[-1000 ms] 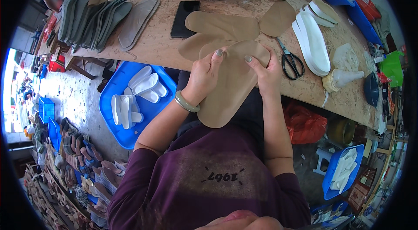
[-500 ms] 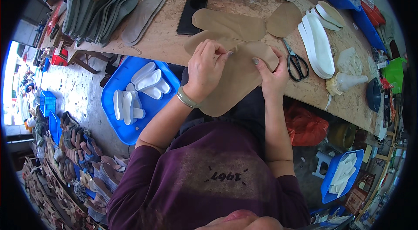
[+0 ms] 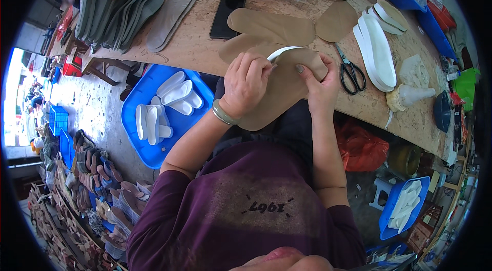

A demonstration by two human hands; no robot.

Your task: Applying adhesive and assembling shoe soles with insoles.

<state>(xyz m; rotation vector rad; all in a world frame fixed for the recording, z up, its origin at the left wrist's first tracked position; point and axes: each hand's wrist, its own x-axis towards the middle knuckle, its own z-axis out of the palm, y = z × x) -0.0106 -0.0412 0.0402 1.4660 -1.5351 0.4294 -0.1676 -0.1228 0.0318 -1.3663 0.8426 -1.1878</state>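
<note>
A tan shoe insole [image 3: 279,91] is held over the table's near edge, its long end hanging toward my lap. My right hand [image 3: 323,86] grips its right-hand end, thumb on top and fingers behind. My left hand [image 3: 246,81] pinches at the upper edge, fingers bunched together. Between the hands a white strip of edge [image 3: 283,52] shows along the curved top. Just beyond lie more tan insole pieces [image 3: 271,26], partly covered by my left hand and the held one. Black-handled scissors [image 3: 351,73] rest right of my right hand.
On the table are a black phone [image 3: 226,17], stacked grey soles [image 3: 115,17], white soles [image 3: 375,55] and a whitish bottle with a nozzle [image 3: 407,97]. Left below stands a blue tray [image 3: 136,135] of white soles; a red bag [image 3: 361,148] sits under the table.
The upper edge of the held insole has turned so that its white side now shows. The insole's lower end has risen slightly, and my left hand's fingers have closed in more.
</note>
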